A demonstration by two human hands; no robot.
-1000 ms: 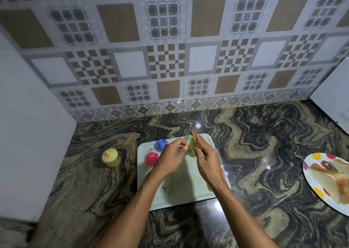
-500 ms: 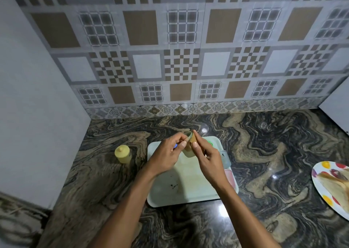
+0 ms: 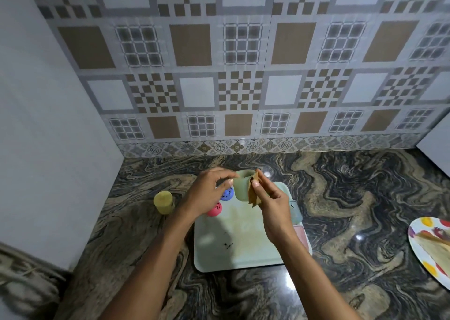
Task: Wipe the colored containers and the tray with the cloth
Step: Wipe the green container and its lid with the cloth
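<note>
My left hand [image 3: 207, 193] holds a pale green container [image 3: 242, 185] in the air above the far end of the light green tray [image 3: 233, 254]. My right hand [image 3: 272, 205] presses a small brown cloth [image 3: 253, 193] against the container's right side. A blue container [image 3: 227, 194] and a pink container [image 3: 214, 210] stand on the tray's far left corner, partly hidden by my left hand. A yellow container [image 3: 163, 201] stands on the counter left of the tray. A pale blue container [image 3: 295, 212] and a light pink one [image 3: 302, 236] lie at the tray's right edge, behind my right wrist.
The dark marbled counter [image 3: 353, 210] meets a tiled wall at the back and a plain white wall on the left. A spotted plate [image 3: 418, 241] carrying brown food sits at the right edge. A white appliance corner [image 3: 435, 141] shows at far right.
The camera has swung left and tilted up. Both hands have kept the green container and the cloth together, lifted slightly above the tray, with the container's open mouth now showing.
</note>
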